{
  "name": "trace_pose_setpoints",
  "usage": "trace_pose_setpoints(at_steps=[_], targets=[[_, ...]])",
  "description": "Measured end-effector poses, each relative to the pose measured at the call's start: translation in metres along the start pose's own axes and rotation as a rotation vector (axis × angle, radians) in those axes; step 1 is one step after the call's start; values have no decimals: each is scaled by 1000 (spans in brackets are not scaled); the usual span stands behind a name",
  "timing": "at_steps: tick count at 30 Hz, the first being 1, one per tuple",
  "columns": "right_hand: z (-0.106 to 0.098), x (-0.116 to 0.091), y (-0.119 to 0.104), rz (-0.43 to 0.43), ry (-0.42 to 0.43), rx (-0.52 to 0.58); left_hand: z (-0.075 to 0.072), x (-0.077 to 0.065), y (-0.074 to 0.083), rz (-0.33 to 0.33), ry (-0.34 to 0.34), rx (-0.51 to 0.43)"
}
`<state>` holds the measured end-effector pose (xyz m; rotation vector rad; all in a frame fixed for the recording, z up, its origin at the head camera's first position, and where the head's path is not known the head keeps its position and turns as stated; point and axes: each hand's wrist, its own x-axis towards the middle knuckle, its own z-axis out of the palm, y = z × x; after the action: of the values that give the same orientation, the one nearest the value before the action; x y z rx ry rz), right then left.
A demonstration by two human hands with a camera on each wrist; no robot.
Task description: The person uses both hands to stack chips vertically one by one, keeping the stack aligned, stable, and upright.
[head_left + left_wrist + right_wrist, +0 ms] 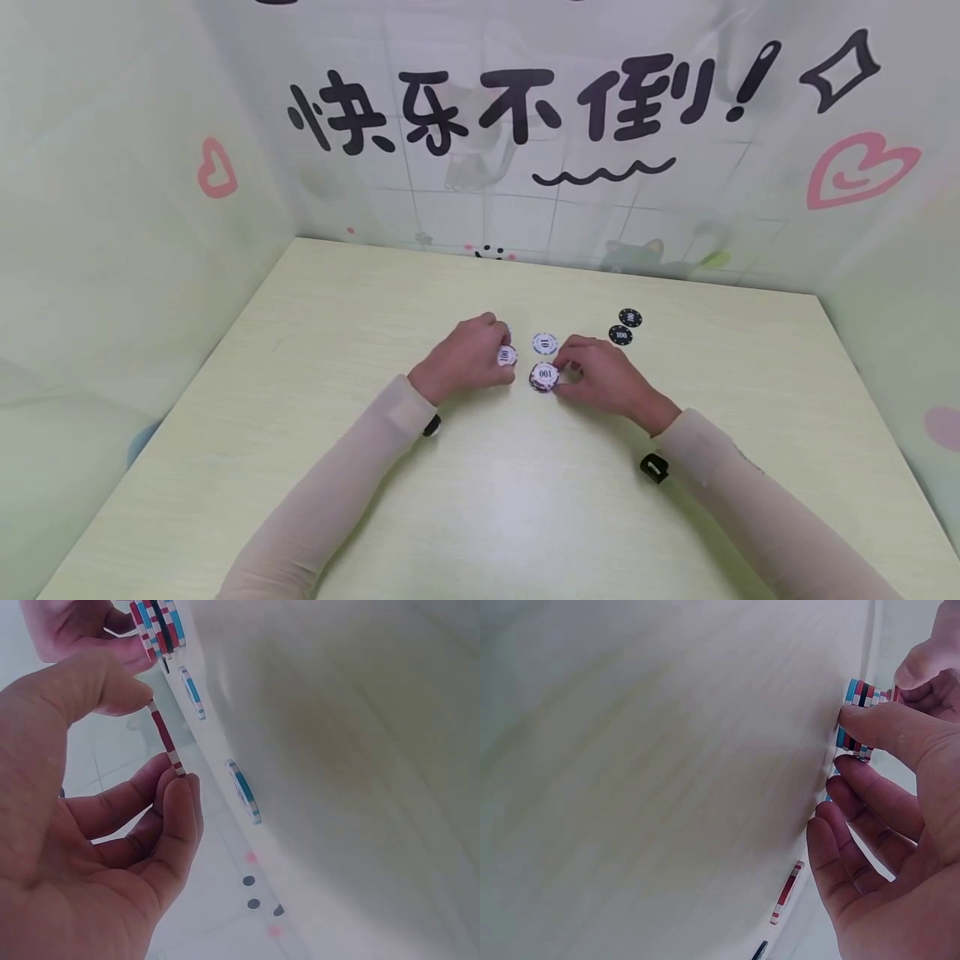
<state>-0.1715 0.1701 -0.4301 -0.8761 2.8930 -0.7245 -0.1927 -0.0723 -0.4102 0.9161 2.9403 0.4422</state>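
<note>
My left hand pinches a single poker chip by its edges between thumb and fingertips; it has a white face marked 100. Its red-and-white edge shows in the left wrist view, clear of the table. Just to the right, my right hand holds the side of a stack of poker chips with thumb and forefinger. The stack has blue, black and red edges, seen in the right wrist view, where the other fingers are spread apart. Behind the stack lies a flat blue-and-white chip marked 10.
Another blue-and-white chip lies on the table, mostly hidden by my left hand in the head view. Two dark chips lie farther back on the right. A printed cloth encloses the pale table at the back and sides.
</note>
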Motion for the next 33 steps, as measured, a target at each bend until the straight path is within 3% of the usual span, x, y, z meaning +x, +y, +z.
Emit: trace_pose_setpoints(at_steps=[14, 25, 33], targets=[[-1, -1, -2, 20, -14, 7, 0, 6, 18, 55, 17, 15], [0, -5, 2, -13, 8, 9, 1, 9, 36, 101, 16, -24], [-1, -5, 2, -46, 26, 17, 9, 10, 41, 160, 33, -60]])
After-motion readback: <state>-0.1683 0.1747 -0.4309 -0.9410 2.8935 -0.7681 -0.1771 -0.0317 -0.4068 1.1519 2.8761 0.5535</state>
